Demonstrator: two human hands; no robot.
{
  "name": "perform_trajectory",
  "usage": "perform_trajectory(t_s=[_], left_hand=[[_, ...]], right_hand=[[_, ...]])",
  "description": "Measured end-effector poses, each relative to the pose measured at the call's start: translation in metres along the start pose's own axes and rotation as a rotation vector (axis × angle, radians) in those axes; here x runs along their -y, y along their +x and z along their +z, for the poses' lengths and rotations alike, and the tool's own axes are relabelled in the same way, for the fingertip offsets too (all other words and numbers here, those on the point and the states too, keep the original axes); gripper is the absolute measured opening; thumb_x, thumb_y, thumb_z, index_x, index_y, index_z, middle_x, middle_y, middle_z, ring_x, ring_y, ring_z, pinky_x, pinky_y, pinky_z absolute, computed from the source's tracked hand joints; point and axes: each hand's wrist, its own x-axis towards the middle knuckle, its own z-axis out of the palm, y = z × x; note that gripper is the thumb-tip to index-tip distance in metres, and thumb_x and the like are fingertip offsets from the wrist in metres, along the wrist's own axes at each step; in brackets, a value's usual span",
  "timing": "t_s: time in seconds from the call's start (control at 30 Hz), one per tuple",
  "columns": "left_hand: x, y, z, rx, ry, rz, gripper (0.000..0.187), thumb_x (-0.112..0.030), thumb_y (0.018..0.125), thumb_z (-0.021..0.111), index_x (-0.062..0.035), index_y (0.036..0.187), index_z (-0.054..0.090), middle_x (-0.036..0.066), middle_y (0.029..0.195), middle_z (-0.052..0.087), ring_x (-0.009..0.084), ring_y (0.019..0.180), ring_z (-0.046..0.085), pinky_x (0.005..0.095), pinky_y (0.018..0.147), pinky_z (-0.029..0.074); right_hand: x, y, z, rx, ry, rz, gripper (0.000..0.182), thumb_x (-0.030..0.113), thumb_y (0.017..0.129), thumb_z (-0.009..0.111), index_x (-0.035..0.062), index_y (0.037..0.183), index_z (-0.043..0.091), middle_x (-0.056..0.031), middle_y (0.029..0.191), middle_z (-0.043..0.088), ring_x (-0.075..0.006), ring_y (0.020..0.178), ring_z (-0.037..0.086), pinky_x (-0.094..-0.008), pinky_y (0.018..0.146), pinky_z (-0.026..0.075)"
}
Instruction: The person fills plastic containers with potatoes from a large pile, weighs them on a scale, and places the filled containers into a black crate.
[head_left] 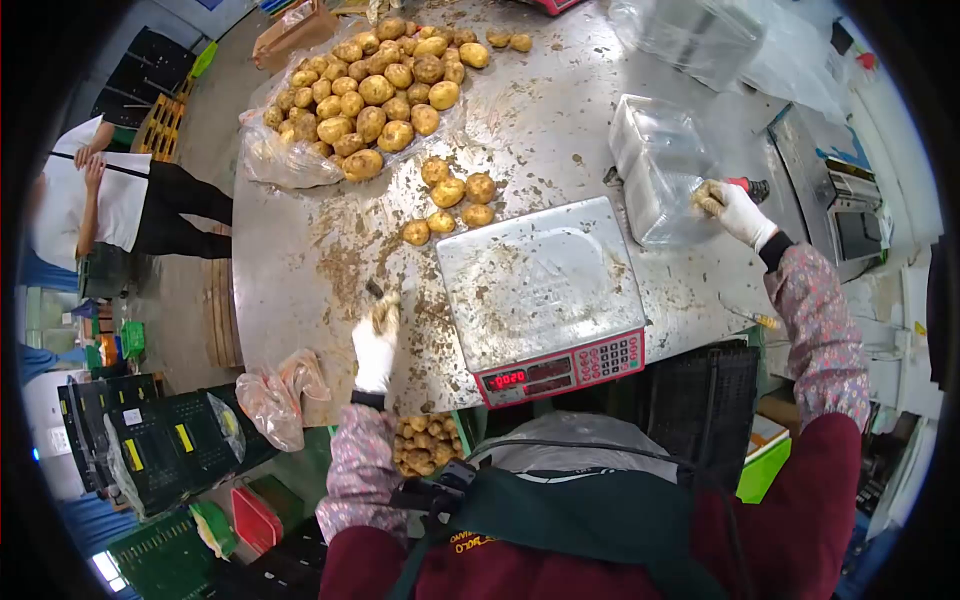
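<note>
My left hand (pixel 377 345), in a soiled white glove, rests low on the metal table (pixel 290 275) left of the scale, fingers forward and holding nothing I can see. A small dark lump (pixel 374 288) lies at its fingertips. My gloved right hand (pixel 735 212) is closed on the near right edge of a stack of clear plastic punnets (pixel 660 165). Between my hands sits a digital scale (pixel 545 280) with a bare, dirt-specked plate and a lit red display. Several loose potatoes (pixel 450 192) lie just beyond it.
A big potato heap (pixel 375 90) on a plastic bag covers the far left. More clear packaging (pixel 700 35) stands far right, with a black machine (pixel 835 200) alongside. Below the table edge is a container of potatoes (pixel 428 442). Another person (pixel 120 200) stands at left.
</note>
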Motion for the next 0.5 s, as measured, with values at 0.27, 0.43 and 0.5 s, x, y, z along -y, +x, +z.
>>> perform_trajectory(t_s=[0.27, 0.43, 0.5], left_hand=[[0.011, 0.139, 0.058, -0.078, 0.161, 0.216, 0.026, -0.008, 0.089, 0.057, -0.0046, 0.113, 0.067, 0.016, 0.107, 0.069, 0.0285, 0.100, 0.065, 0.0340, 0.087, 0.050], [-0.018, 0.210, 0.098, 0.108, 0.611, 0.506, 0.055, -0.038, 0.079, 0.073, -0.0100, 0.124, 0.059, 0.020, 0.117, 0.061, 0.0331, 0.110, 0.059, 0.0459, 0.094, 0.047], [-0.021, 0.230, 0.108, 0.469, 0.656, 0.369, 0.064, -0.043, 0.072, 0.077, -0.0076, 0.122, 0.060, 0.022, 0.111, 0.063, 0.0347, 0.107, 0.060, 0.0445, 0.092, 0.048]], right_hand=[[0.131, -0.040, 0.034, -0.944, -0.118, -0.184, 0.010, 0.007, 0.099, 0.052, -0.0002, 0.103, 0.058, -0.0114, 0.093, 0.063, -0.0218, 0.083, 0.061, -0.0319, 0.074, 0.050], [0.195, -0.079, 0.155, -0.363, -0.363, -0.297, 0.013, 0.005, 0.084, 0.061, 0.0085, 0.095, 0.065, -0.0075, 0.079, 0.064, -0.0280, 0.069, 0.061, -0.0412, 0.060, 0.050], [0.202, -0.090, 0.191, -0.132, -0.396, -0.182, 0.014, 0.012, 0.085, 0.064, 0.0087, 0.098, 0.068, -0.0077, 0.086, 0.068, -0.0257, 0.080, 0.065, -0.0399, 0.068, 0.053]])
